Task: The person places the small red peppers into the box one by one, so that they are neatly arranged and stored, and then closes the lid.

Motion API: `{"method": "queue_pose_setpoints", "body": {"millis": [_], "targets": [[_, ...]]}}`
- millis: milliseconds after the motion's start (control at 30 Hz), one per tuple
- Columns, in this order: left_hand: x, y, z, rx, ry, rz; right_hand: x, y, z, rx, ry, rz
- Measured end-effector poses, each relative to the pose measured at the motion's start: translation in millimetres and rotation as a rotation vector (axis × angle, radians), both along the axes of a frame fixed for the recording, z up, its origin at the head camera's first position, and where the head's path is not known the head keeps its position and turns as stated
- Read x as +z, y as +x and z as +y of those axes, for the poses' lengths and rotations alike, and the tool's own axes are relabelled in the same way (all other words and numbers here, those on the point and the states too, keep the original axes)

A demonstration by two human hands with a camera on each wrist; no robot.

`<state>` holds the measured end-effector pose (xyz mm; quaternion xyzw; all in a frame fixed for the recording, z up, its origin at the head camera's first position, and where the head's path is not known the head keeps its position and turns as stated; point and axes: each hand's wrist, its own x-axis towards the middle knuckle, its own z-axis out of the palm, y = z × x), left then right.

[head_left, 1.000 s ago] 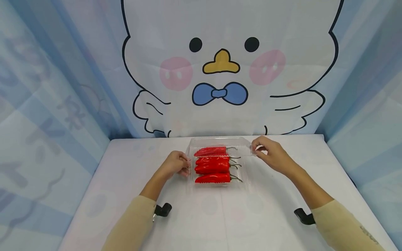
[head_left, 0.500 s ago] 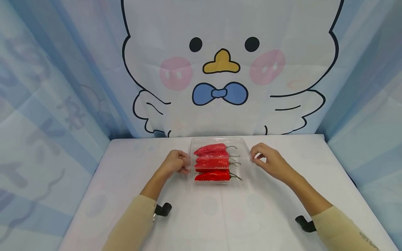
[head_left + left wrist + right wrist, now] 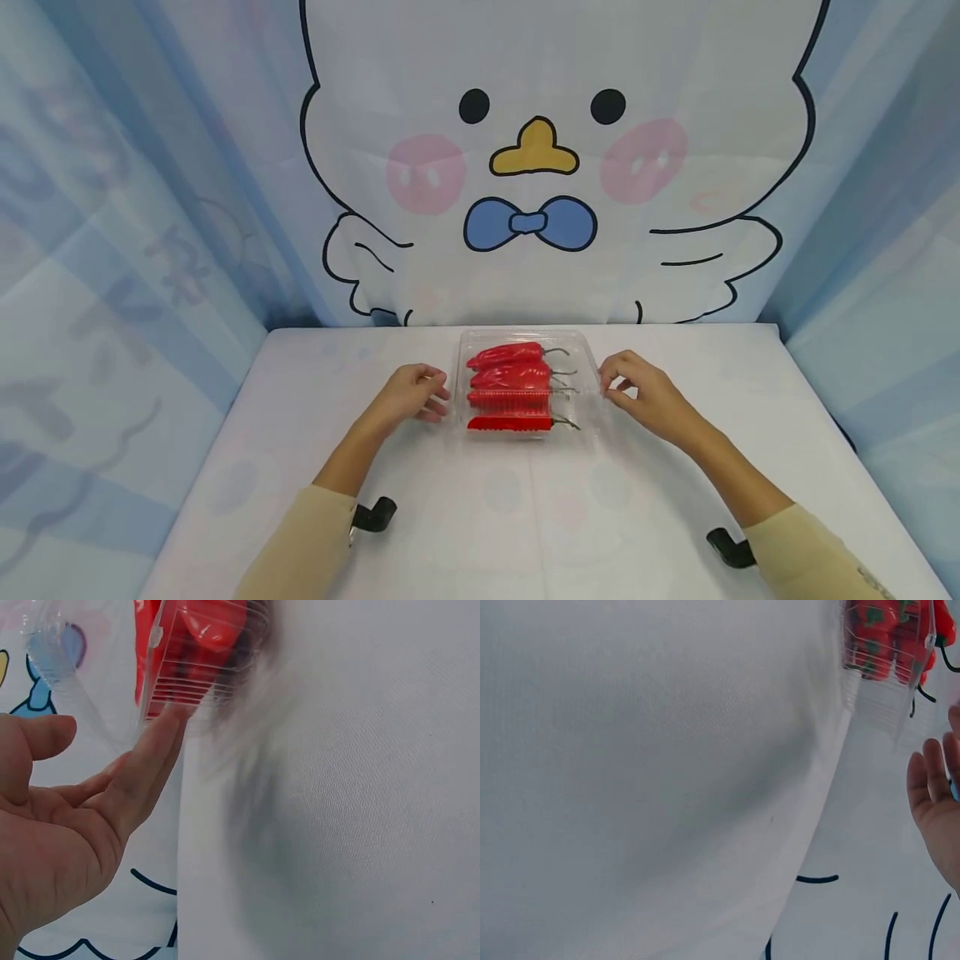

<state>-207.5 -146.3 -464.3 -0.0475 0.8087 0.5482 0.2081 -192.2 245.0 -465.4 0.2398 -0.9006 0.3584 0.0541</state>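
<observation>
On the white table stands a clear plastic clamshell box (image 3: 587, 425) holding several red chili peppers (image 3: 512, 375), their green stems toward the right. Its hinged lid (image 3: 576, 340) slopes over the peppers from the back, and a ridged band crosses above the front ones. At the right side of the box, my right hand (image 3: 641, 388) pinches the lid's edge between thumb and forefinger. My left hand (image 3: 408, 395) is beside the left end, fingers extended and thumb apart. The left wrist view shows those fingertips right at the box's ribbed end wall (image 3: 184, 688).
A curtain (image 3: 360, 167) with a cartoon bird hangs close behind the table's back edge, with blue curtains at both sides. White table surface (image 3: 480, 517) stretches in front of the box. A black wrist mount (image 3: 375, 515) sticks out from the left sleeve.
The lid has come down and forward over the peppers, the right hand lowering with it. My left hand has loosened from the box's left end and drawn slightly left.
</observation>
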Motion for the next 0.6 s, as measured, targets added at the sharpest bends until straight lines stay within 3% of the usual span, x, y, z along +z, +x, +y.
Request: {"method": "queue_pose_setpoints", "body": {"millis": [367, 600], "targets": [[9.8, 17.9, -4.9, -0.130, -0.001, -0.043, -5.3, 3.0, 1, -0.006, -0.022, 0.031], [9.8, 23.7, -5.8, -0.169, 0.021, -0.054, -7.7, 5.2, 1, -0.023, 0.006, -0.004]]}}
